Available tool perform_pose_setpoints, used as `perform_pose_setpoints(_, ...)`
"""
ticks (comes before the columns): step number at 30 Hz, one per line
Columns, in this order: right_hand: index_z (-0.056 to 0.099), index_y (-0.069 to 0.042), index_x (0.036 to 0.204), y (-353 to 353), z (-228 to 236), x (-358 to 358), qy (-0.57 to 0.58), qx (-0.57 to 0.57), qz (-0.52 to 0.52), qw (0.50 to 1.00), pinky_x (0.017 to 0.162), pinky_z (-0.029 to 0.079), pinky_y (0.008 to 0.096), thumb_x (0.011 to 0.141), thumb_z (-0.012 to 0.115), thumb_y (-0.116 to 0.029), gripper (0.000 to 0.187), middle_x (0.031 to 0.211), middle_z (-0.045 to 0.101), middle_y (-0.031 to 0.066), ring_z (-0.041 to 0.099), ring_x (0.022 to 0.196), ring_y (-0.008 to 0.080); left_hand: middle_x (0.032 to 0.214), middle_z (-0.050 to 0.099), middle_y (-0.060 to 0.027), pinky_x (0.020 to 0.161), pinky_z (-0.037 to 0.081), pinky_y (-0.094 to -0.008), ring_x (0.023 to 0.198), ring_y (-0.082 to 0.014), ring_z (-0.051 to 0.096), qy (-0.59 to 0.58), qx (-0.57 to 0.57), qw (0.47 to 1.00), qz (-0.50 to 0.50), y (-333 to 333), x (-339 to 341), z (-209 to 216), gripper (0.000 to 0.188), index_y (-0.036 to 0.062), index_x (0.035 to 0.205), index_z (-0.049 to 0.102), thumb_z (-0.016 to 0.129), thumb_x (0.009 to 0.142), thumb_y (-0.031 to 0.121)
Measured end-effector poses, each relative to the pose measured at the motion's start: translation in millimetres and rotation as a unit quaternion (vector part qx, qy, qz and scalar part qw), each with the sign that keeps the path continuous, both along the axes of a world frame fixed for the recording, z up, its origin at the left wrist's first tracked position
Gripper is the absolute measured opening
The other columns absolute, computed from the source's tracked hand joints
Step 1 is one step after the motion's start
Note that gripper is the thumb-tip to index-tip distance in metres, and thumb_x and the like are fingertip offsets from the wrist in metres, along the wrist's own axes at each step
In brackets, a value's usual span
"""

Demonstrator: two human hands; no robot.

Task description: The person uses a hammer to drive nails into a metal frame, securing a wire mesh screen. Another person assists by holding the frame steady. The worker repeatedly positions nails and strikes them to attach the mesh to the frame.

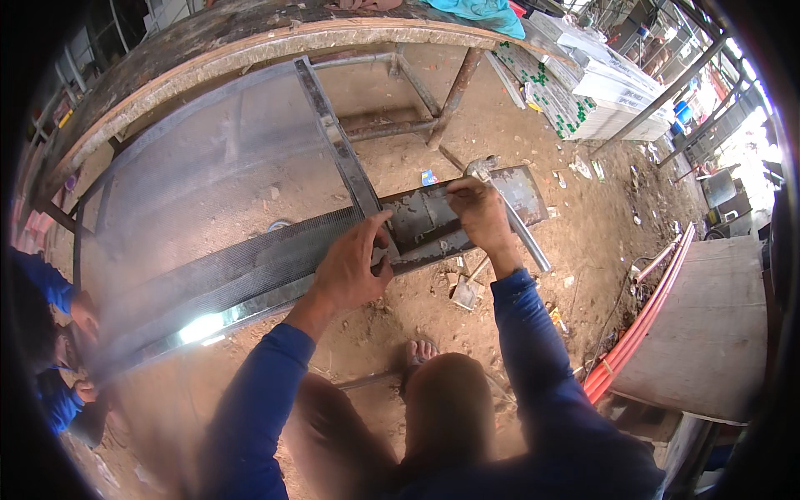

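A steel frame with grey wire mesh [258, 254] stretches from the left to a corner in front of me. At that corner my left hand [354, 260] rests against the metal, thumb and forefinger apart with nothing visible between them. My right hand [483, 215] is closed above a worn dark steel channel [421, 218]; anything inside its fingers is hidden. Just beyond and beside it a hammer lies across the channel, its head [482, 167] at the far edge and its metal handle [527, 237] slanting toward me. Whether the right hand touches the hammer, I cannot tell.
At the left, a co-worker's hands [84, 317] are by the frame's end. A workbench [275, 43] spans the far side. A small flat-bladed tool [467, 292] lies on the dirt floor. Pink pipes [637, 321] and a board [696, 329] are at right; stacked profiles [550, 96] lie behind.
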State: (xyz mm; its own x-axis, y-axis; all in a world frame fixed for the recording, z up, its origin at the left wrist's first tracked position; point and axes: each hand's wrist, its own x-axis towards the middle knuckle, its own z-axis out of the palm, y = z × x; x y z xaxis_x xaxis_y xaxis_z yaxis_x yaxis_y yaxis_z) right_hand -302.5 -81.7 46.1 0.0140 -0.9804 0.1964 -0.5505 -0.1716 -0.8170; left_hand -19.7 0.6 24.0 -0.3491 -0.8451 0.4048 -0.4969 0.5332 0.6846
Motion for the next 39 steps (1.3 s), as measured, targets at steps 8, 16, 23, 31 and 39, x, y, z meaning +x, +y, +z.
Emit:
perform_pose_setpoints(8, 0.082, -0.005, 0.108, -9.4, -8.1, 13.1, 0.128, -0.036, 0.075, 0.988, 0.088, 0.062, 0.0437, 0.098, 0.07, -0.009, 0.017, 0.105, 0.083, 0.019, 0.079, 0.1, 0.041, 0.116, 0.069, -0.0147, 0.095, 0.061, -0.0463, 0.105, -0.0356, 0.072, -0.037, 0.062, 0.997, -0.003, 3.2, 2.4, 8.6, 0.077, 0.0071, 0.157, 0.042, 0.079, 0.088, 0.007)
perform_pose_setpoints(16, 0.084, -0.005, 0.111, -8.9, 6.2, 4.5, 0.144, -0.049, 0.036, 0.988, 0.088, 0.062, 0.0396, 0.099, 0.072, -0.006, 0.017, 0.108, 0.083, 0.0176, 0.081, 0.1, 0.0315, 0.118, 0.069, -0.0151, 0.091, 0.061, -0.0471, 0.102, -0.0348, 0.072, -0.026, 0.093, 0.995, -0.002, 3.5, 1.1, 11.0, 0.076, 0.0062, 0.156, 0.044, 0.077, 0.087, 0.006)
perform_pose_setpoints(23, 0.085, -0.006, 0.108, -69.5, 53.8, 31.5, 0.095, -0.161, 0.033, 0.982, 0.079, 0.063, 0.0434, 0.098, 0.069, -0.003, 0.018, 0.095, 0.081, 0.022, 0.082, 0.089, 0.0387, 0.112, 0.071, -0.0124, 0.079, 0.061, -0.0417, 0.082, -0.0273, 0.068, -0.023, 0.021, 0.999, 0.018, -0.5, 1.7, 4.3, 0.074, 0.0064, 0.155, 0.051, 0.075, 0.085, 0.004)
perform_pose_setpoints(31, 0.086, -0.01, 0.113, -243.1, 193.1, 100.9, 0.069, -0.238, 0.038, 0.968, 0.081, 0.062, 0.0413, 0.1, 0.071, -0.008, 0.02, 0.098, 0.083, 0.0187, 0.082, 0.091, 0.0335, 0.107, 0.07, -0.0125, 0.079, 0.062, -0.0418, 0.088, -0.0302, 0.07, -0.006, 0.01, 1.0, 0.02, -8.0, 2.4, 8.1, 0.07, 0.0021, 0.153, 0.053, 0.07, 0.085, 0.003)
perform_pose_setpoints(39, 0.088, -0.015, 0.117, -434.4, 273.7, 149.6, 0.199, -0.268, 0.123, 0.935, 0.091, 0.062, 0.043, 0.101, 0.07, -0.011, 0.024, 0.109, 0.082, 0.0199, 0.079, 0.099, 0.0404, 0.11, 0.074, -0.0151, 0.079, 0.061, -0.044, 0.088, -0.0333, 0.07, 0.001, 0.065, 0.998, 0.018, -21.3, 6.1, 27.3, 0.068, 0.0057, 0.149, 0.059, 0.075, 0.084, 0.009)
